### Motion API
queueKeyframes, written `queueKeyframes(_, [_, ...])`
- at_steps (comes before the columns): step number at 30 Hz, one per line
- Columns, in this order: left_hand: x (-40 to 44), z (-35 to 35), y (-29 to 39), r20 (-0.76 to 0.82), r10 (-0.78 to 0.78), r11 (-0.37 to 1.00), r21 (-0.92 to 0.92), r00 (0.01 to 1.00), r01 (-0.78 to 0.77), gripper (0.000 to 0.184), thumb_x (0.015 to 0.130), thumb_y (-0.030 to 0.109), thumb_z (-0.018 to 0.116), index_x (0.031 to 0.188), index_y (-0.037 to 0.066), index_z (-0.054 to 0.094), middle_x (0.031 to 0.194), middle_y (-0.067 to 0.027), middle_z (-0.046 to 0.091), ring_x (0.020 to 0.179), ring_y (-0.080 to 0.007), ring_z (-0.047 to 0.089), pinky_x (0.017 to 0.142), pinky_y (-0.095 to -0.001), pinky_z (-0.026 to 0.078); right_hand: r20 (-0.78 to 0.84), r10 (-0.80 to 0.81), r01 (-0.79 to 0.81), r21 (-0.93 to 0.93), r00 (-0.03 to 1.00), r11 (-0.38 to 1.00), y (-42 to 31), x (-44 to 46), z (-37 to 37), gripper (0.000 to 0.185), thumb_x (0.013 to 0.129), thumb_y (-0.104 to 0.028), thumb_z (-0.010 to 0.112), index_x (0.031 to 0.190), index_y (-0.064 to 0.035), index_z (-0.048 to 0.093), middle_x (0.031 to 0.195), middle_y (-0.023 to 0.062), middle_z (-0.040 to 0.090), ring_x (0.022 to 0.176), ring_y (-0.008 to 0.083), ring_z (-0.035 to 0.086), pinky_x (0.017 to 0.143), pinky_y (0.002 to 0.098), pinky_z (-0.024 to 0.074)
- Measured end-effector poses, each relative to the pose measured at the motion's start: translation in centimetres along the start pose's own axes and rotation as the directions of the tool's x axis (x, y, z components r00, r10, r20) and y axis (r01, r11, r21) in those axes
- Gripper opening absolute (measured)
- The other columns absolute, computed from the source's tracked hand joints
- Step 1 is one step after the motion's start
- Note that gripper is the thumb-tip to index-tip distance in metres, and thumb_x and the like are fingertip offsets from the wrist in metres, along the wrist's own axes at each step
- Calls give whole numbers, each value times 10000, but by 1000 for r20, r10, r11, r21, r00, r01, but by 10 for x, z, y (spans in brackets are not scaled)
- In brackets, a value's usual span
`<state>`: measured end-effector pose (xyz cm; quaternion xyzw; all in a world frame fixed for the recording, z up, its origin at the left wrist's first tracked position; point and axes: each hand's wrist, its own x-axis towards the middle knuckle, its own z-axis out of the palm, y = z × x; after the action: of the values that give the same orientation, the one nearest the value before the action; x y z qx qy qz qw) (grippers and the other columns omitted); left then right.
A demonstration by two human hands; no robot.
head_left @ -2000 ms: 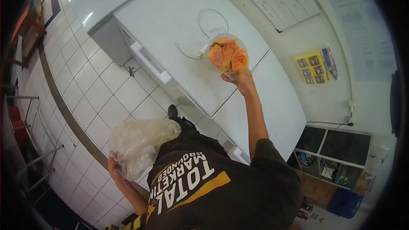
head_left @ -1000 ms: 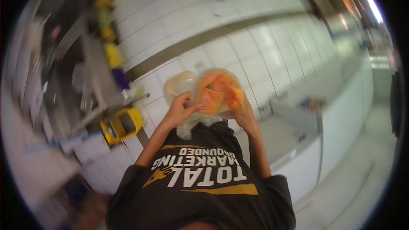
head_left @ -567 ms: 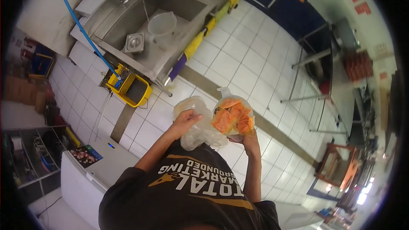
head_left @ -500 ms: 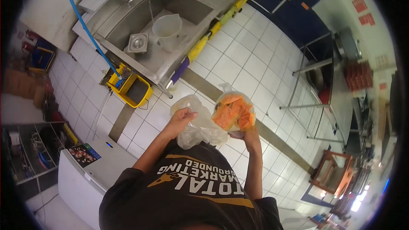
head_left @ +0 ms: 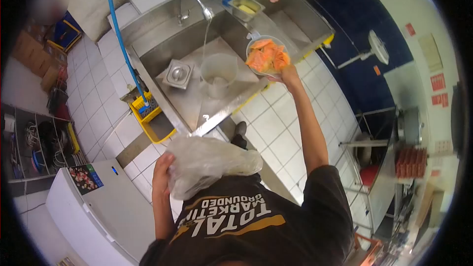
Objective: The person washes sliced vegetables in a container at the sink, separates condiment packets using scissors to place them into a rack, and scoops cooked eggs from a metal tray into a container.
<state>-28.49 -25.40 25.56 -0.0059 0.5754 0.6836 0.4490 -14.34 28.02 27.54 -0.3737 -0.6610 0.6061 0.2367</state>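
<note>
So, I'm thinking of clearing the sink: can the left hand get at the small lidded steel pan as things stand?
Probably not directly: the left hand holds the plastic bag, though nothing appears to cover the lidded steel pan in the sink.

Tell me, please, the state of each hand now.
Left hand: closed on a translucent plastic bag.
Right hand: closed on a round container of orange pieces.

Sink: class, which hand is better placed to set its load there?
Probably the right hand: it holds the container of orange pieces out at the sink. The left hand, holding the plastic bag, is farther back.
</note>
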Motion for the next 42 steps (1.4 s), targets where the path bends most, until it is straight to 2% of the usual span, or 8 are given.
queueKeyframes(8, [11,95,-9,-503,-17,953,-269,864,-138,440,952,328,649,1242,-1,616,1154,-75,655,1025,-206,621,910,-335,501,283,240,-264,48,929,963,89,286,50,446,1045,-340,517,1415,-95,475,1313,124,621,1058,330,692,759,428,656])
queueKeyframes(11, [15,142,-5,-589,-109,929,-346,800,-129,467,931,374,666,1225,14,619,1128,-74,646,1016,-214,616,892,-345,506,379,33,157,-460,925,874,166,375,76,520,1017,-400,569,1439,-116,461,1319,104,618,1070,322,685,744,467,653])
queueKeyframes(13, [20,169,-9,-703,-192,894,-413,685,-174,468,920,388,674,1216,28,619,1119,-72,640,1027,-218,617,889,-367,514,375,366,-336,-146,851,931,182,393,112,629,966,-469,636,1463,-130,454,1319,99,623,1076,272,685,823,450,634])
queueKeyframes(29, [68,296,-5,-807,-300,858,-461,508,-226,464,894,398,710,1174,39,619,1086,-106,642,996,-272,630,855,-403,530,726,496,-456,-278,477,846,219,396,209,690,868,-406,748,1440,-124,484,1308,131,639,1182,264,627,943,349,547])
queueKeyframes(33, [66,298,-1,-790,-287,865,-457,541,-208,427,875,367,737,1147,56,631,1076,-89,630,1004,-254,619,866,-391,520,613,554,-150,-583,563,798,214,398,178,616,907,-321,701,1428,-70,487,1198,157,678,1109,255,656,903,379,556])
queueKeyframes(36, [65,308,12,-798,-261,886,-421,544,-193,433,899,371,702,1174,44,631,1112,-98,635,1015,-252,622,875,-393,524,455,76,322,-729,887,604,258,378,135,528,915,-233,698,1369,-29,523,1120,140,696,911,208,707,759,328,577])
queueKeyframes(40, [53,289,-2,-726,-154,904,-378,670,-202,458,936,374,644,1229,23,619,1172,-118,636,1045,-264,625,897,-383,530,795,109,-55,-95,596,994,102,225,-6,784,863,-297,790,1491,-24,408,1283,199,645,1236,300,609,995,404,513])
queueKeyframes(42, [55,283,-13,-633,-60,884,-392,772,-253,486,962,370,596,1279,1,600,1217,-137,637,1075,-265,625,909,-370,539,836,107,128,-207,538,970,58,134,-67,842,849,-246,815,1529,-58,356,1479,154,512,1357,284,502,1092,409,437])
